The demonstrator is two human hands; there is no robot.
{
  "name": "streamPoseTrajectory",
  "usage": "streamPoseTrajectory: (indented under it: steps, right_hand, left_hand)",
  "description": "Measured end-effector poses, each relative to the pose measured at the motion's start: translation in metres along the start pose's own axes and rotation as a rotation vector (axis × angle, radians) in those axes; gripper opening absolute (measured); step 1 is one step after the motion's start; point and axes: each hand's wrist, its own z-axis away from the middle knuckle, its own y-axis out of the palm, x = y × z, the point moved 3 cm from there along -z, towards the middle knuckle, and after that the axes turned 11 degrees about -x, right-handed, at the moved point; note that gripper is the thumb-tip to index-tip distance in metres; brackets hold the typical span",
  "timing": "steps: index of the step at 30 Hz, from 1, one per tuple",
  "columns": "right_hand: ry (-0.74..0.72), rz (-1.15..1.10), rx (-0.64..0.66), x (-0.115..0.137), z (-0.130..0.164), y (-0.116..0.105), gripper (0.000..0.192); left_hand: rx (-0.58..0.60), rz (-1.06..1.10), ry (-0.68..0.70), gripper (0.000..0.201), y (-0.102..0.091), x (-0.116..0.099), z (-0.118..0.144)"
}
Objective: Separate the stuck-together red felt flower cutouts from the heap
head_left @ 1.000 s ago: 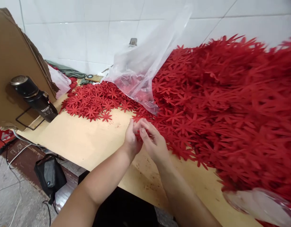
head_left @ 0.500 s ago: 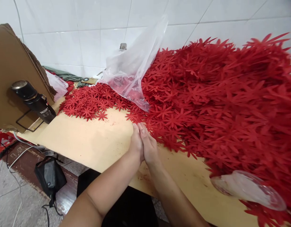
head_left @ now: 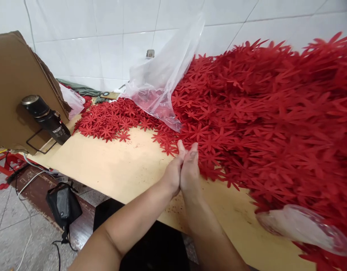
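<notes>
With the left hand (head_left: pixel 173 173) and right hand (head_left: pixel 190 169) pressed palm to palm at the near edge of the red flower pile (head_left: pixel 261 124) on the bench (head_left: pixel 111 165), whether a cutout lies between them cannot be told, and separating one seemingly needs a light fingertip pinch

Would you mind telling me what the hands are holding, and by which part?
Cannot tell: left hand and right hand press palm to palm beside the red flower cutouts, hiding anything between.
</notes>
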Motion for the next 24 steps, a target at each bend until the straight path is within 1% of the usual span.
streamPoseTrajectory:
  steps: [1,2,3,4,6,7,9,10,12,13,15,18,21,23,24]
  right_hand:
    - [-0.058,0.045,-0.024,0.001,-0.005,-0.001,0.080]
    - [-0.116,0.097,-0.050,0.001,-0.009,-0.002,0.079]
    - [-0.162,0.148,-0.079,0.001,-0.013,-0.002,0.079]
    - [-0.190,0.190,-0.103,-0.001,-0.016,-0.002,0.079]
    - [-0.208,0.241,-0.137,-0.004,-0.020,-0.002,0.081]
    - [-0.219,0.247,-0.146,-0.004,-0.020,-0.003,0.081]
    - [-0.279,0.207,-0.166,0.001,-0.016,-0.005,0.078]
    - [-0.314,0.169,-0.178,0.006,-0.013,-0.007,0.075]
    - [-0.351,0.087,-0.189,0.018,-0.006,-0.011,0.071]
    - [-0.342,0.044,-0.178,0.022,-0.003,-0.012,0.070]
    - [-0.262,-0.056,-0.127,0.028,0.000,-0.012,0.072]
    - [-0.051,-0.245,-0.060,0.027,-0.001,-0.006,0.076]
    - [0.160,-0.328,-0.034,0.018,-0.011,0.003,0.080]
    - [0.250,-0.332,-0.042,0.010,-0.021,0.007,0.078]
    - [0.272,-0.328,-0.054,0.005,-0.026,0.008,0.076]
  left_hand:
    - [0.029,0.028,-0.017,0.043,0.001,0.002,0.002]
    - [0.033,0.052,-0.029,0.041,0.000,0.005,0.004]
    - [0.002,0.067,-0.031,0.039,-0.002,0.009,0.006]
    - [-0.056,0.067,-0.023,0.039,-0.005,0.013,0.006]
    - [-0.160,0.023,0.016,0.039,-0.011,0.018,0.007]
    - [-0.184,-0.012,0.048,0.040,-0.013,0.018,0.006]
    - [-0.150,-0.068,0.111,0.043,-0.013,0.013,0.002]
    - [-0.119,-0.078,0.116,0.045,-0.012,0.008,-0.001]
    - [-0.086,-0.052,0.059,0.053,-0.011,-0.003,-0.009]
    - [-0.098,-0.030,0.011,0.058,-0.012,-0.008,-0.013]
    - [-0.128,-0.003,-0.028,0.062,-0.015,-0.018,-0.021]
    - [-0.109,-0.036,0.005,0.056,-0.017,-0.026,-0.029]
    - [-0.063,-0.100,-0.017,0.049,-0.016,-0.023,-0.026]
    - [-0.080,-0.123,-0.011,0.045,-0.012,-0.018,-0.019]
    - [-0.093,-0.136,0.028,0.042,-0.008,-0.016,-0.013]
